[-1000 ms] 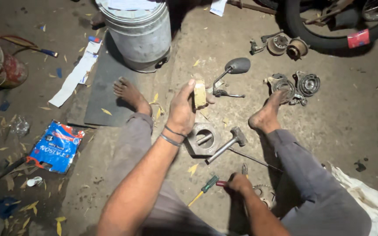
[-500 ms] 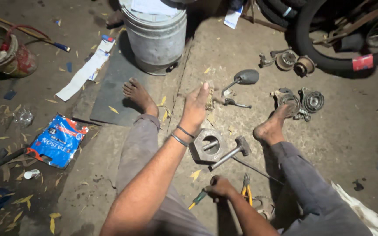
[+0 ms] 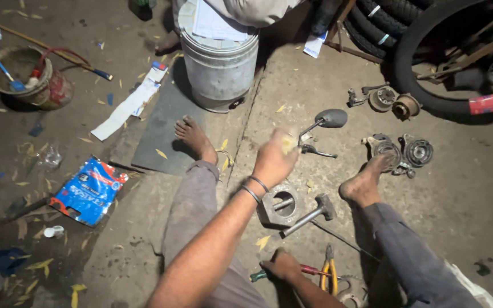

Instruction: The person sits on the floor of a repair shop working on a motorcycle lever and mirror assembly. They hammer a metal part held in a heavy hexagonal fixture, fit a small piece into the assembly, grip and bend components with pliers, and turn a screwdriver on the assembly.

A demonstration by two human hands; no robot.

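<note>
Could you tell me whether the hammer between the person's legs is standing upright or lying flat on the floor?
Lying flat. The hammer rests on the concrete, its handle running diagonally beside the hexagonal metal block.

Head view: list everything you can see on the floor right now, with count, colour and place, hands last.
Metal bucket: one, grey, top centre.
Pail: one, worn, top left.
Plastic packet: one, blue, left on the floor.
Mirror: one, dark, centre, past the raised hand.
Hub parts: several, grey metal, right by the foot.
Tyre: one, black with a red tag, top right.
Hexagonal block: one, grey, between the legs.
Hammer: one, grey, beside the block.
Pliers: one, yellow handles, bottom centre.
Left hand: raised, holding a small blurred pale object.
Right hand: low, on a red-handled tool.
</note>
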